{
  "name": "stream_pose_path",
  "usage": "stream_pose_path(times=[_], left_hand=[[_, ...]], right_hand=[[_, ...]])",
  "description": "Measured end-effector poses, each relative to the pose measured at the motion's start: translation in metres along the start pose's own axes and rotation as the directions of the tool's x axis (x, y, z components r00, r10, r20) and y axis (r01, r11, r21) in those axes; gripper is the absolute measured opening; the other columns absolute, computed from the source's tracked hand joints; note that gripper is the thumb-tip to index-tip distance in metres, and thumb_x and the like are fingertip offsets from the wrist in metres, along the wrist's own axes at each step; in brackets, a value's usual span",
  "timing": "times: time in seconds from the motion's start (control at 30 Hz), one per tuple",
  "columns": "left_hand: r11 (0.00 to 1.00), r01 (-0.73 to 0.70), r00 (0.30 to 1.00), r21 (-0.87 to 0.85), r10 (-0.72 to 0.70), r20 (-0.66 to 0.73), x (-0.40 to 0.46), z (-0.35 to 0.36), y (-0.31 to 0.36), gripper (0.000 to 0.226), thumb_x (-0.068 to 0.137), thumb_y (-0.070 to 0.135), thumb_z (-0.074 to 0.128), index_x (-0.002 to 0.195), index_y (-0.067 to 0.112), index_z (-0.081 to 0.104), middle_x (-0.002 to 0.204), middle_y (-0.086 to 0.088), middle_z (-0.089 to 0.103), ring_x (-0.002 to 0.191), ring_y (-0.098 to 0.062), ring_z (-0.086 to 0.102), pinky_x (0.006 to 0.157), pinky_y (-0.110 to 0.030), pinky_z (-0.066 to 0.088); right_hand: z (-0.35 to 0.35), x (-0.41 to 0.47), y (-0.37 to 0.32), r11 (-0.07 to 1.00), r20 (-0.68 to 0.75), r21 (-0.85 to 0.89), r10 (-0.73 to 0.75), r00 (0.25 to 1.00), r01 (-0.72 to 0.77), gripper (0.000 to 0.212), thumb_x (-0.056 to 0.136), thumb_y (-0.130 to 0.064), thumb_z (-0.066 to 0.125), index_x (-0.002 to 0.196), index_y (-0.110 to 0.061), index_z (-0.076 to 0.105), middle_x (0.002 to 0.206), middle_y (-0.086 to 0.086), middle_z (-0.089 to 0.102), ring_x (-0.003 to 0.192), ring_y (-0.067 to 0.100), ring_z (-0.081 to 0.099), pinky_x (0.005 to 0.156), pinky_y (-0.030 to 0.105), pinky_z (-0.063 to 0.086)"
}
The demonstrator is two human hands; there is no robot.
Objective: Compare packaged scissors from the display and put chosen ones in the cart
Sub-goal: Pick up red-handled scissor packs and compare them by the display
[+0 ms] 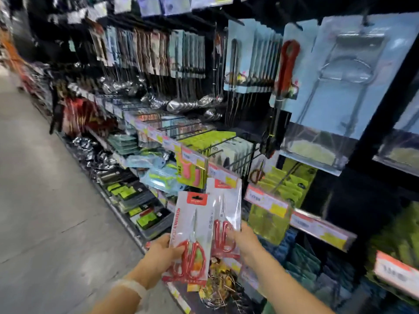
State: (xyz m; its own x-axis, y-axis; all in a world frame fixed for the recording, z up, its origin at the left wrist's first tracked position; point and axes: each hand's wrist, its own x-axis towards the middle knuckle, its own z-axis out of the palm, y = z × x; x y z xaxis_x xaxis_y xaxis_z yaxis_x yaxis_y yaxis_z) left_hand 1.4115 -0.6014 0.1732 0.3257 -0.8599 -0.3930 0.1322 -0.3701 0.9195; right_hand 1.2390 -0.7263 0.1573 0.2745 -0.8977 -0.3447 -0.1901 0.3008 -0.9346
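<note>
I hold two packs of red-handled scissors side by side in front of the display. My left hand grips the left scissors pack, a white card with a red header, thumb across its lower front. My right hand grips the right scissors pack at its lower right edge; this pack sits a little higher and partly behind the left one. Both packs stand upright with blades pointing up. No cart is in view.
Shelving with price tags runs from lower right to upper left, hung with packaged kitchen tools, ladles and green packs. A bin of loose metal items sits just below the packs. Grey aisle floor lies to the left.
</note>
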Motion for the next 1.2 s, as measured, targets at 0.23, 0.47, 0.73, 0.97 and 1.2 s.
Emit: stream_pose_path(times=[0.23,0.47,0.73,0.97,1.2], left_hand=[[0.998,0.04,0.988,0.046,-0.047,0.147,0.064,-0.016,0.019,0.019,0.09,0.002,0.056,0.106,0.012,0.057,0.099,-0.016,0.073,0.091,-0.033,0.07,0.086,-0.05,0.054],[0.983,0.007,0.952,0.186,-0.064,0.3,0.12,-0.049,0.037,0.026,0.089,0.002,0.06,0.113,0.009,0.061,0.098,-0.014,0.074,0.092,-0.032,0.07,0.084,-0.048,0.056],[0.973,-0.034,0.894,0.228,-0.072,0.441,0.143,-0.07,0.043,0.027,0.089,-0.007,0.054,0.107,0.012,0.06,0.099,-0.012,0.073,0.093,-0.027,0.069,0.071,-0.029,0.055],[0.96,-0.014,0.872,0.279,-0.125,0.473,0.156,-0.072,0.036,0.028,0.089,-0.005,0.056,0.098,0.021,0.059,0.095,-0.005,0.074,0.094,-0.026,0.068,0.088,-0.041,0.054],[0.939,0.004,0.856,0.345,-0.182,0.484,0.159,-0.076,0.032,0.023,0.088,0.009,0.063,0.107,0.021,0.058,0.097,-0.005,0.075,0.097,-0.027,0.069,0.093,-0.051,0.051]], right_hand=[[0.011,0.034,-0.012,1.0,-0.117,-0.002,0.015,0.993,-0.016,0.032,0.092,-0.008,0.055,0.12,-0.023,0.052,0.101,-0.001,0.063,0.089,0.017,0.06,0.082,0.035,0.051],[0.043,0.042,-0.002,0.985,-0.264,0.153,0.113,0.958,-0.074,0.025,0.091,-0.012,0.058,0.115,-0.018,0.053,0.102,0.0,0.067,0.09,0.018,0.064,0.069,0.028,0.052],[0.066,0.049,-0.007,0.952,-0.343,0.28,0.216,0.914,-0.12,0.033,0.09,-0.013,0.059,0.122,-0.011,0.05,0.107,0.009,0.068,0.097,0.027,0.066,0.08,0.044,0.056],[0.064,0.046,-0.002,0.918,-0.375,0.394,0.193,0.907,-0.032,0.015,0.092,-0.004,0.053,0.105,-0.009,0.058,0.076,0.002,0.073,0.072,0.02,0.067,0.065,0.036,0.05],[0.059,0.063,-0.015,0.957,-0.499,0.283,0.2,0.843,-0.06,0.046,0.092,-0.033,0.056,0.131,-0.01,0.045,0.123,0.008,0.061,0.111,0.025,0.056,0.1,0.039,0.04]])
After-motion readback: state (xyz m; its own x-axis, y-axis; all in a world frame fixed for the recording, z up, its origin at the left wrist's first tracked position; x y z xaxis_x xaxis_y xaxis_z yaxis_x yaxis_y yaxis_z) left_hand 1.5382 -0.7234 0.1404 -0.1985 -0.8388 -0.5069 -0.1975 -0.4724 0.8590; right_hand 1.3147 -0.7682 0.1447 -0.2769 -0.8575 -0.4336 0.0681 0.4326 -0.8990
